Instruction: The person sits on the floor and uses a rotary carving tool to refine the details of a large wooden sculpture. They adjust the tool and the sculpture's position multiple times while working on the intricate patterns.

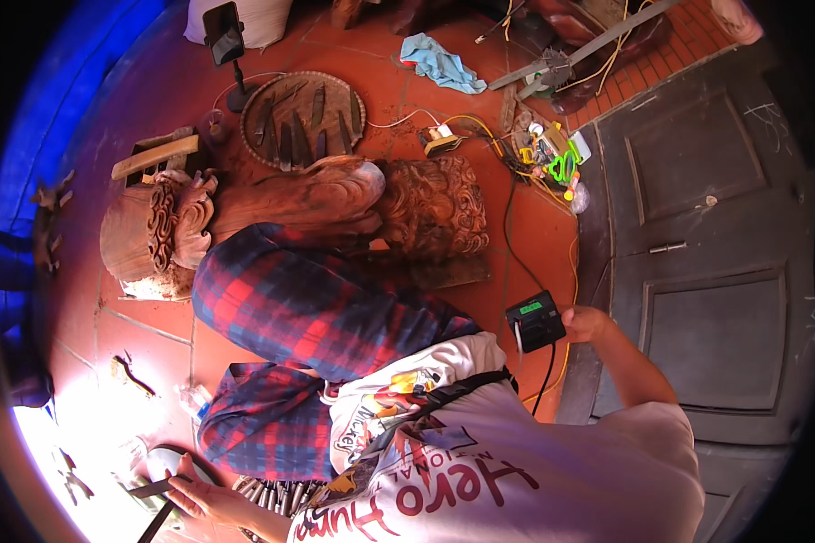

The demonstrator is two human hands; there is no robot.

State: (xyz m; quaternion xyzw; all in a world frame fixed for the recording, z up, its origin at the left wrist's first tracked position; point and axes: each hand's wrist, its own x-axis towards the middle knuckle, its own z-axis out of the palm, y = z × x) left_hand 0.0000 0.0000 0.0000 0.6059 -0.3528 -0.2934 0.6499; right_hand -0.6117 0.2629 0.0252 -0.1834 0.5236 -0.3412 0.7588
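Nearest us is a white printed shirt, its wearer's legs stretching leftward in red-and-blue plaid trousers. At the lower left, in strong glare, we see the left hand, its curled fingers meeting the end of a dark flat strip; we cannot tell whether they close on it. A cluster of metal rods lies just beside that forearm. Above the trousers a long piece of carved reddish wood lies on the red tiled floor, near a small wooden stand at its left end. Beyond it we find a phone on a stand, then a round woven tray bearing several dark flat blades, and farther right a light-blue cloth. Right of the trousers is a black box with a green display and cords; the right hand, well apart from the left, has its fingertips at the box's right edge, though we cannot tell how firmly they grip. Rightmost stands a dark panelled door
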